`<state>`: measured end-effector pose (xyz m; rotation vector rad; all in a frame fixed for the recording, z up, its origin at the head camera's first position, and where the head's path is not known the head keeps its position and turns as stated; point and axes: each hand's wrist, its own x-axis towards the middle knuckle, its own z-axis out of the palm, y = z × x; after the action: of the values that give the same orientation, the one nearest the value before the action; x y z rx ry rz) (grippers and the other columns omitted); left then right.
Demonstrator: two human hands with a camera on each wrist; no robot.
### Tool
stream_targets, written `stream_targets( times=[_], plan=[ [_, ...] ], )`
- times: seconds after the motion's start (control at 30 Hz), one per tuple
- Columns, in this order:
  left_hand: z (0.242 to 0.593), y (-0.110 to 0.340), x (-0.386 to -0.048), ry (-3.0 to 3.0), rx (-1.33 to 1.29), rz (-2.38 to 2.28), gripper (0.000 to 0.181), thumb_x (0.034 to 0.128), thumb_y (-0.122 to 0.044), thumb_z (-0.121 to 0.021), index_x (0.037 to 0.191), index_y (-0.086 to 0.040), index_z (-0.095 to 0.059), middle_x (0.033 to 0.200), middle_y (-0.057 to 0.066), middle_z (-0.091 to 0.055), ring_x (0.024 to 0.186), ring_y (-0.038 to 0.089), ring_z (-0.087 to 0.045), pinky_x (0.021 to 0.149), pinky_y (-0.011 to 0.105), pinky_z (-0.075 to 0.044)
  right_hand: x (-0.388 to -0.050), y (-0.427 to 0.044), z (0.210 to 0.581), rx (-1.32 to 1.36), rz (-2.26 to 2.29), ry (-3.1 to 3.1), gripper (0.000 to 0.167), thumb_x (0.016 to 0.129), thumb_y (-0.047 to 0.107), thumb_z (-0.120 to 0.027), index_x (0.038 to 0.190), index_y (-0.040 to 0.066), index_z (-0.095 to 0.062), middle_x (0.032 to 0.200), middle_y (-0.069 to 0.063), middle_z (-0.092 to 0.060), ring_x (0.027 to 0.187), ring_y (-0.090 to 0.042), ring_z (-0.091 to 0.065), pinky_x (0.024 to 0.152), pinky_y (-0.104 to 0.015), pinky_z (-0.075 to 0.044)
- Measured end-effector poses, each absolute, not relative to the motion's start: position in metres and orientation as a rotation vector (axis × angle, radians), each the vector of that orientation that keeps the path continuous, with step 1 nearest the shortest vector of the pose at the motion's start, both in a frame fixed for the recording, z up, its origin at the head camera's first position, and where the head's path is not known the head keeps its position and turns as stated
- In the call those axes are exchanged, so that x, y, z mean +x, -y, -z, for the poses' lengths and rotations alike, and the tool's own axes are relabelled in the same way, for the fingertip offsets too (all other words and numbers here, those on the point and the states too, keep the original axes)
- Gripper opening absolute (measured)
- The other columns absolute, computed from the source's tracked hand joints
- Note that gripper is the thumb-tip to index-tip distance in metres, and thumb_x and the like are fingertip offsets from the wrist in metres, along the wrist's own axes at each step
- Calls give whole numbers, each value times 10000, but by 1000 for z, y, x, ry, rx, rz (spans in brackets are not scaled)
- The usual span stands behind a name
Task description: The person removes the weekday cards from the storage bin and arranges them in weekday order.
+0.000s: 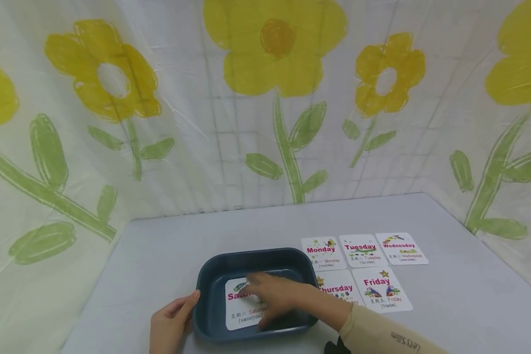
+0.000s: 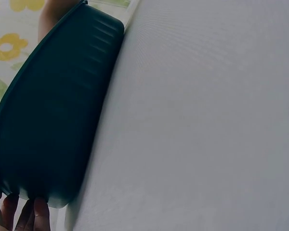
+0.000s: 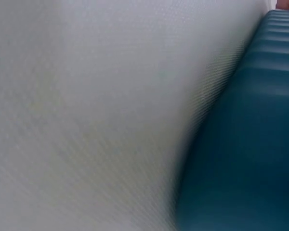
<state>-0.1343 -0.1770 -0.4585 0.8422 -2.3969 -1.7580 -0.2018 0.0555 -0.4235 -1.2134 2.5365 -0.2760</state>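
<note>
A dark blue plastic tray (image 1: pixel 212 336) with rounded corners stands on the table. My left hand (image 1: pixel 170 322) grips its left end, thumb at the rim; in the left wrist view several fingers (image 2: pixel 41 214) press against the outer wall. Inside the tray lies a white card (image 1: pixel 243 322) marked Saturday, its upper right part covered by my right hand (image 1: pixel 280 297). That hand is reaching in from the right, slightly blurred, thumb and fingers spread apart over the card. Whether its fingertips touch the card I cannot tell. The right wrist view shows mostly the tray's outer side (image 3: pixel 250 159).
Right of the tray, cards lie in two rows: Monday (image 1: pixel 323 260), Tuesday (image 1: pixel 364 255) and Wednesday (image 1: pixel 402 250) behind, Thursday (image 1: pixel 342 289) and Friday (image 1: pixel 380 290) in front. My right forearm partly covers Thursday. A flowered curtain (image 1: pixel 186 162) hangs behind the white table (image 1: pixel 128 295).
</note>
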Motion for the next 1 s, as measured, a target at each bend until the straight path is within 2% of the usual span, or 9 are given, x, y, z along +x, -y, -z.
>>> stream_targets(
  times=[0.17,0.37,0.43,0.73,1.0],
  plan=[
    [456,176,-134,2397,838,1737,700,703,-640,-659,981,2,-696,1020,175,-680,812,155,-612,552,201,-531,-207,-57,424,-1284,316,-2524,696,661,406,-811,1273,280,-504,1393,-57,-402,1272,-217,-374,1024,-388,-381],
    [457,175,-134,2386,838,1723,694,705,-634,-662,972,6,-696,1002,173,-685,823,161,-622,542,194,-529,-210,-54,424,-1323,305,-2524,697,654,410,-817,1262,261,-509,1293,-28,-430,1144,-149,-385,965,-326,-404],
    [457,174,-134,2380,839,1725,686,710,-627,-663,971,6,-695,1004,174,-684,827,164,-626,546,196,-532,-211,-53,424,-1316,305,-2530,705,648,417,-819,1262,272,-506,1282,-19,-433,1133,-141,-385,964,-339,-402],
    [458,174,-134,2382,850,1731,698,714,-635,-651,981,8,-691,1044,192,-668,854,189,-625,583,238,-554,-210,-56,426,-1311,362,-2510,710,661,402,-812,1281,289,-484,1340,-40,-407,1192,-167,-360,994,-391,-385],
    [460,175,-134,2376,845,1748,701,718,-636,-647,989,9,-690,1050,188,-668,874,202,-629,609,252,-560,-210,-57,419,-1374,370,-2518,704,668,443,-795,1281,296,-483,1353,-20,-398,1213,-162,-366,981,-354,-407]
  ],
)
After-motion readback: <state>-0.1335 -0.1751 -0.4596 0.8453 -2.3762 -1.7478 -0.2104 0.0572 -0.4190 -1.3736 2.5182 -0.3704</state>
